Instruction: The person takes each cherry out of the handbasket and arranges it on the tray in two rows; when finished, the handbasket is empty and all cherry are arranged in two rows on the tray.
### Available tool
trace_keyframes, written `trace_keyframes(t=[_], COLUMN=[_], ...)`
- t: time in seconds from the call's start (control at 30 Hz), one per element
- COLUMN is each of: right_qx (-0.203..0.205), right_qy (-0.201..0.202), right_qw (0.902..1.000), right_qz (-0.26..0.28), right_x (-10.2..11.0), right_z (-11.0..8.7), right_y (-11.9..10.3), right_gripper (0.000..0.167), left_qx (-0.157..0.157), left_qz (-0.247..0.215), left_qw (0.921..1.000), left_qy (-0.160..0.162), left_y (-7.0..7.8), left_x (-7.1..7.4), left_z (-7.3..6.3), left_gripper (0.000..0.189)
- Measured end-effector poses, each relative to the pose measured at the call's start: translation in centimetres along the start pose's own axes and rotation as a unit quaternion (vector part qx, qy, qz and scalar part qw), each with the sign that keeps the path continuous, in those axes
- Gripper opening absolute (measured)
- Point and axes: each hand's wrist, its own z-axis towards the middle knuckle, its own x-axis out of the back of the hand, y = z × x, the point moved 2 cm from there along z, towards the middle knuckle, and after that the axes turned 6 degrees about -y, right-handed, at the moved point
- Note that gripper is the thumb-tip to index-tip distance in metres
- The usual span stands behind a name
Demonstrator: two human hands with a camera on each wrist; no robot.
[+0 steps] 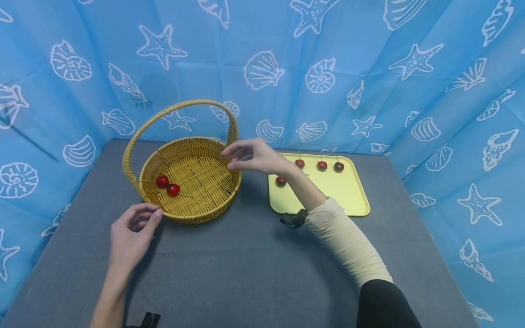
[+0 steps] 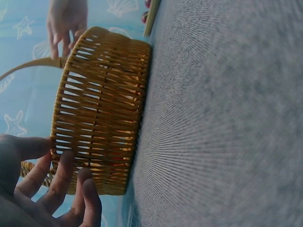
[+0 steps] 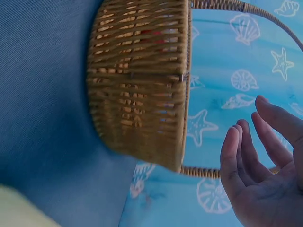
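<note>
A round yellow wicker basket [image 1: 193,214] with a tall arched handle [image 1: 180,105] stands on the table. Two red cherries [image 1: 173,189] lie inside it, towards the left wall. My left hand [image 1: 133,228] pinches the basket's near-left rim between thumb and fingers; in the left wrist view the fingertips [image 2: 66,161] lie against the woven side. Over the right rim, near the handle's base, hovers my right hand [image 1: 260,157]. Its fingers [image 3: 248,151] are loosely bent and apart from the thumb, with nothing seen between them in the right wrist view.
Right of the basket lies a pale yellow tray [image 1: 340,196] with several cherries [image 1: 321,165] on it; the right forearm crosses above the tray. Grey cloth [image 1: 229,273] covers the table. A blue curtain [image 1: 287,105] with shell and starfish prints hangs behind and at both sides.
</note>
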Motion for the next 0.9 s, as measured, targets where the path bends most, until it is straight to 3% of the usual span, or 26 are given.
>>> trace_keyframes(t=[0.2,0.63,0.9], right_qx=[0.022,0.016,-0.062], right_qy=[-0.034,-0.119,-0.162], right_qw=[0.9992,0.9926,0.9848], right_qz=[0.001,-0.018,-0.008], right_x=[-1.2,-4.0,-5.1], right_z=[2.7,8.3,11.2], right_y=[-0.9,-2.0,-2.4], right_gripper=[0.037,0.037,0.040], left_qx=[0.000,0.002,-0.005], left_qz=[0.001,-0.001,-0.008], left_qw=[1.0000,1.0000,1.0000], left_qy=[0.002,-0.002,0.002], left_y=[0.1,0.1,-0.1], left_x=[0.0,0.1,0.0], left_z=[-0.1,-0.1,0.2], left_gripper=[0.022,0.023,0.023])
